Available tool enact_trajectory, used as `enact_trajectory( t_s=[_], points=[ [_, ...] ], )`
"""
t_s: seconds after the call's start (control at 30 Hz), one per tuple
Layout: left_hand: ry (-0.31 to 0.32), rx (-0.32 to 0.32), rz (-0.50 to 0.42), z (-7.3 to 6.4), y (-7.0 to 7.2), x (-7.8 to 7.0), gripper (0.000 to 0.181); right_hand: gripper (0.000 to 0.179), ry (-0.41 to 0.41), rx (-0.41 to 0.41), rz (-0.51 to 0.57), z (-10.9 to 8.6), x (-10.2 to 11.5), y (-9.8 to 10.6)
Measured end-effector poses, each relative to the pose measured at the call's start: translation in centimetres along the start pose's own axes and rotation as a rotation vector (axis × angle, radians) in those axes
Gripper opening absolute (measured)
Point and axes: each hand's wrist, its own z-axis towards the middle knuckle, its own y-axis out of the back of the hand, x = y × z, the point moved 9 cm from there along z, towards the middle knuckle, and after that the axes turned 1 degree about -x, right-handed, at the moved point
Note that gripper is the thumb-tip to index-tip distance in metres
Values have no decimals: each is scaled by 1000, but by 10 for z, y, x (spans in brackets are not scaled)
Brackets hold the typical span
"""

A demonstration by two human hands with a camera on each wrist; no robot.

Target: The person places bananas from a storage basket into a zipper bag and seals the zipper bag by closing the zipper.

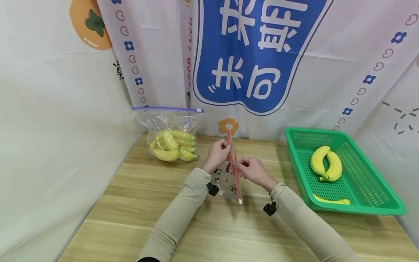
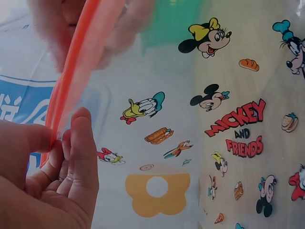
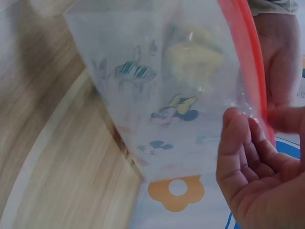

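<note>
A clear zip bag (image 1: 226, 182) with cartoon prints and a red zip strip stands edge-on between both hands, above the table. My left hand (image 1: 218, 154) pinches the red strip toward its far end; in the left wrist view the thumb and fingers (image 2: 81, 143) close on it. Nearer me, my right hand (image 1: 256, 171) pinches the same strip, with its thumb and forefinger at the red edge in the right wrist view. A small white slider (image 1: 240, 201) sits at the strip's near end. The bag's printed panel (image 2: 233, 124) looks flat, with nothing visible inside.
At the back left stands a clear bag (image 1: 140, 118) with a purple zip, holding several bananas (image 1: 168, 154). On the right is a green basket (image 1: 366, 210) with two bananas (image 1: 334, 165) together and another (image 1: 330, 201) by its near wall. A printed cloth (image 1: 163, 65) hangs behind the wooden table (image 1: 131, 211).
</note>
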Motion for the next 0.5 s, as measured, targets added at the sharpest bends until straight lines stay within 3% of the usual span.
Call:
enact_trajectory(
  t_s=[0.2, 0.33, 0.5],
  points=[
    [-8, 59, 47, -2, -5, 2, 14, 20, 11, -62, -37, 2, 0, 12],
    [-21, 129, 112, -4, -11, 6, 16, 19, -7, -83, 14, 2, -2, 20],
    [17, 225, 55, -10, -16, 12, 22, 17, -41, -100, 47, 3, -4, 30]
  ],
)
